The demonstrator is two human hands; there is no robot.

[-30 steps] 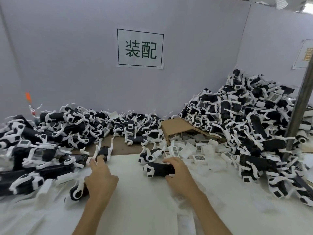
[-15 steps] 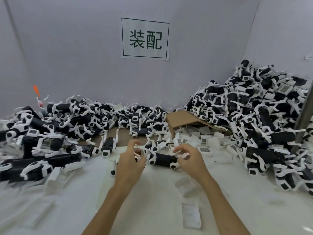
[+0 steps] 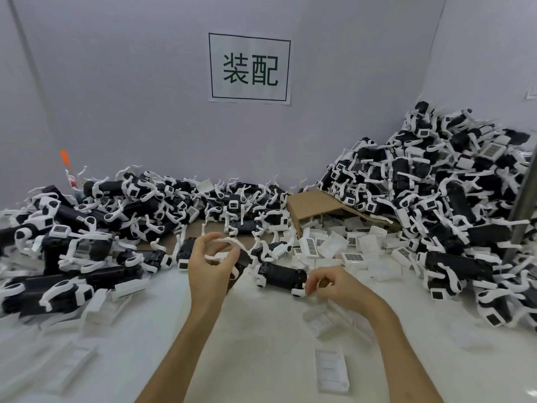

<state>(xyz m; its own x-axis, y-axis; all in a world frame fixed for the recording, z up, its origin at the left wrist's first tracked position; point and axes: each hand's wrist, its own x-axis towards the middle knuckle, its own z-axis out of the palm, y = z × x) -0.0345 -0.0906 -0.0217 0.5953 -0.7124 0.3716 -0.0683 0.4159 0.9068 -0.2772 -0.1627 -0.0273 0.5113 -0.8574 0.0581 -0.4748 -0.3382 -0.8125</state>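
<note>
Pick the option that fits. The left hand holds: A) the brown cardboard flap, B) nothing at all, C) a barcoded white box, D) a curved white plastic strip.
D: the left hand pinches a curved white plastic strip between thumb and fingers, while the right hand pinches the white end of the black unit.

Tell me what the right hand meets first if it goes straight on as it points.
The right hand points left at the black unit lying right before it; its fingertips seem to pinch the white clip at that unit's end, though depth is unclear.
</note>
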